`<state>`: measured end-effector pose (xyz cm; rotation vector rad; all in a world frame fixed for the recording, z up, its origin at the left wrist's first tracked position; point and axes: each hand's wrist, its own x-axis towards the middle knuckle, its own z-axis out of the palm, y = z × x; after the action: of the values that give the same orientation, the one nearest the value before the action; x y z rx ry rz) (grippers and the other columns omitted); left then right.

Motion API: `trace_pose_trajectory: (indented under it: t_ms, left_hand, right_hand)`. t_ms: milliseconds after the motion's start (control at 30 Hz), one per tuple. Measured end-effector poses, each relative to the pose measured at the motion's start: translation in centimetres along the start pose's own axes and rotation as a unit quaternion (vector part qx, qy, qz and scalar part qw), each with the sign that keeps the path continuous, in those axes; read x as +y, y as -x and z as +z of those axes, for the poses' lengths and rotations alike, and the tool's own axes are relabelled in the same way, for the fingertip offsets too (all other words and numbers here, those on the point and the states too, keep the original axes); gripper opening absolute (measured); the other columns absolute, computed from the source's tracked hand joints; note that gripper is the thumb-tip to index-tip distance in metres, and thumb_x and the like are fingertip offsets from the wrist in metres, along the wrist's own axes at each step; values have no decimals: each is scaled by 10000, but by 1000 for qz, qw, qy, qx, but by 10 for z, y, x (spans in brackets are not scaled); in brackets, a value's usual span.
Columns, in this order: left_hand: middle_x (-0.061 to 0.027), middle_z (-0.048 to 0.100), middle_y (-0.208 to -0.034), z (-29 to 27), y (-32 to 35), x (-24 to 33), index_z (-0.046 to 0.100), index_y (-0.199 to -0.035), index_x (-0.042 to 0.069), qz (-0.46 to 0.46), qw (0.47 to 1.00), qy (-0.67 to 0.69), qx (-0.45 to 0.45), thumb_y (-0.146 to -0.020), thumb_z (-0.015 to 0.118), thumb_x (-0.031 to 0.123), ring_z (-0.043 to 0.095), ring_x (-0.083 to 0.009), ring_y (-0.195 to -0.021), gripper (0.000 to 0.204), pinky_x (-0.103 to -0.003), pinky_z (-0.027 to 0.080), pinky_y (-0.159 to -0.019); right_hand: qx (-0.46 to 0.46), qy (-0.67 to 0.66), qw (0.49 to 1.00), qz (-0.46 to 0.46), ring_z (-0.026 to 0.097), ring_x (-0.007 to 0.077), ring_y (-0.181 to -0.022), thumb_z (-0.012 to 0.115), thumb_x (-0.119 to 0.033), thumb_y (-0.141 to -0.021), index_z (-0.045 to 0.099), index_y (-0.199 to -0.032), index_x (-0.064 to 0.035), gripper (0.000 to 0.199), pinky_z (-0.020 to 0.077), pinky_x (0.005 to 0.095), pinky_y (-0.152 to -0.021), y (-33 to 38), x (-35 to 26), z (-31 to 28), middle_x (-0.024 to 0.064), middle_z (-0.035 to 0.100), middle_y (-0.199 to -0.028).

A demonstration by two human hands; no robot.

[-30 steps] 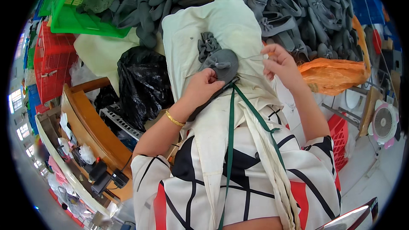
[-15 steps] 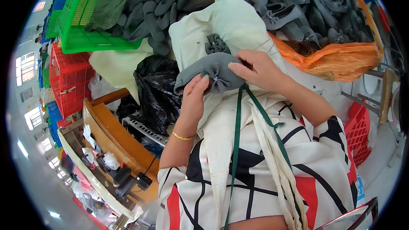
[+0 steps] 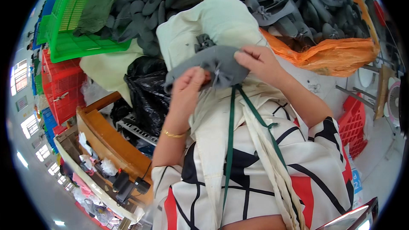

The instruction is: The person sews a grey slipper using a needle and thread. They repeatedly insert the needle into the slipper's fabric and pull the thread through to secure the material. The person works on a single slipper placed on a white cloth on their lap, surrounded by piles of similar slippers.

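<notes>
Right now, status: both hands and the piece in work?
Left hand and right hand both pinch the grey felt shoe upper. It's held over the cream cloth. Nothing blocks the grip.

this looks like a small shoe-making workshop or factory floor. a big heap of unfinished grey slip-on shoes (image 3: 281,4) fills the top of the view, part of it lying on an orange plastic sheet (image 3: 336,53). stacked plastic crates, green (image 3: 72,25) and red (image 3: 61,89), stand on the left, with another red crate (image 3: 355,123) on the right. a cluttered wooden desk (image 3: 108,138) holds small tools and scraps, a black plastic bag (image 3: 147,89) sits beside it, and cream cloth sacks (image 3: 213,23) lie among the shoes.
</notes>
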<state>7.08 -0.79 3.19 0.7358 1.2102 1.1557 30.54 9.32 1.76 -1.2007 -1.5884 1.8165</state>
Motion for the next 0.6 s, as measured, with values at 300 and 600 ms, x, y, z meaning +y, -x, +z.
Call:
trace_pose_trajectory:
  t_ms: [300,600]
  left_hand:
    - [-121,673,-1068,19,27,232,637,-1058,-17,517,653,-538,-131,-984,568,229,627,-215,-989,266,-355,471,-927]
    - [-120,666,-1010,27,-6,218,640,-1015,-4,544,583,-542,-265,-936,625,248,621,-240,-948,265,-374,476,-866]
  right_hand:
    - [328,-375,859,-119,600,190,-778,519,-406,-1025,584,-1167,42,474,551,340,-827,-23,13,-157,73,643,-933]
    - [243,-304,921,-8,635,129,-820,581,-149,-1004,632,-1129,2,203,559,290,-780,-25,57,-103,32,651,-902]
